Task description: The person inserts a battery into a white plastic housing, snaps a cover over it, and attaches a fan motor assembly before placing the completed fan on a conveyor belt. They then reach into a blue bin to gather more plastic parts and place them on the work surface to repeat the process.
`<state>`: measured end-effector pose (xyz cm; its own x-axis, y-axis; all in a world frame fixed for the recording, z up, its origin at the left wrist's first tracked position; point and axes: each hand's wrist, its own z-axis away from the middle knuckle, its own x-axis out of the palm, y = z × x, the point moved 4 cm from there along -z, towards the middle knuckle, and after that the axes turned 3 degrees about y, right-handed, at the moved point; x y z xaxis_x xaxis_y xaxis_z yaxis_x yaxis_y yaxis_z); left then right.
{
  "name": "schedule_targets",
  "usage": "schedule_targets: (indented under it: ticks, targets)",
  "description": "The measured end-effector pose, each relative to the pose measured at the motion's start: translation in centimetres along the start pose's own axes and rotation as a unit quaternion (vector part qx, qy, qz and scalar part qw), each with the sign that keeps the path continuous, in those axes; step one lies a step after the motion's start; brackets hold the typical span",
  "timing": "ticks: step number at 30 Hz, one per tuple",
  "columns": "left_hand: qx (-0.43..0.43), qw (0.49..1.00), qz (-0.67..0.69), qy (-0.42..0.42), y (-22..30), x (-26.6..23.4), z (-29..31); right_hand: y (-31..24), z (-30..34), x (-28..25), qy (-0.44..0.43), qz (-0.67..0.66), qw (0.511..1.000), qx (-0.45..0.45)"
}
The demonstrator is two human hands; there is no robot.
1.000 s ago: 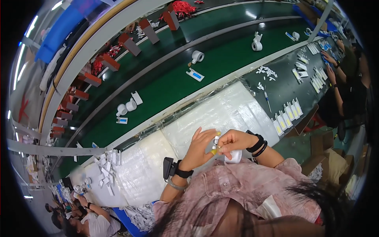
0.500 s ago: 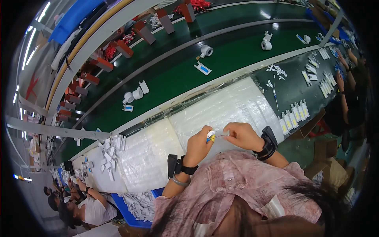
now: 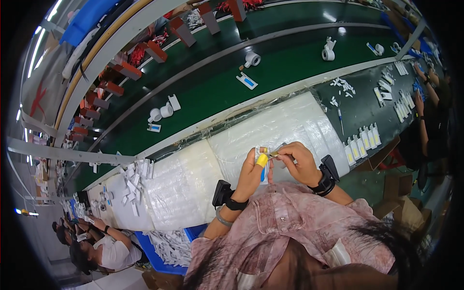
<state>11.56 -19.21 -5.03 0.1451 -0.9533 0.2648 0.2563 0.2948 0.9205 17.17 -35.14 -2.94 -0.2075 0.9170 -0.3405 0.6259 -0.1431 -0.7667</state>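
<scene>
Above the padded bench, close to my body, my left hand [image 3: 248,175] grips a small white plastic housing [image 3: 265,177] with a blue strip along it. A yellow cover [image 3: 262,160] wraps that thumb. My right hand [image 3: 300,162] meets the housing's upper end from the right, its thumb and fingertips pinched together. What sits in that pinch is too small and too covered to make out.
A white wrapped pad [image 3: 186,187] lies under my hands. White parts are piled to the left [image 3: 137,181] and in a blue bin [image 3: 169,246]. Housings stand in rows [image 3: 362,143] by a screwdriver [image 3: 340,121]. A green conveyor [image 3: 208,89] carries white parts. Other people sit on both sides.
My left hand has turned and shifted slightly right, so its yellow-covered thumb and the housing's blue strip now show. My right hand has come closer; the thin wire seen between them is now hidden.
</scene>
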Motion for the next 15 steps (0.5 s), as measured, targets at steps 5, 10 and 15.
schedule_targets:
  ticks: [5, 10, 15]
  targets:
    - [0.000, 1.000, 0.000, -0.026, 0.4, 0.8, 0.3, -0.4, -0.3, -0.3, -0.002, -0.005, 0.998, -0.060]
    - [0.033, 0.998, -0.021, -0.050, 0.7, 1.3, 0.7, -1.1, -0.3, -0.3, 0.012, 0.000, 0.998, -0.067]
    - [0.031, 0.998, -0.025, -0.053, 0.4, 1.4, 0.8, -0.8, -0.2, -0.3, 0.026, 0.004, 0.997, -0.067]
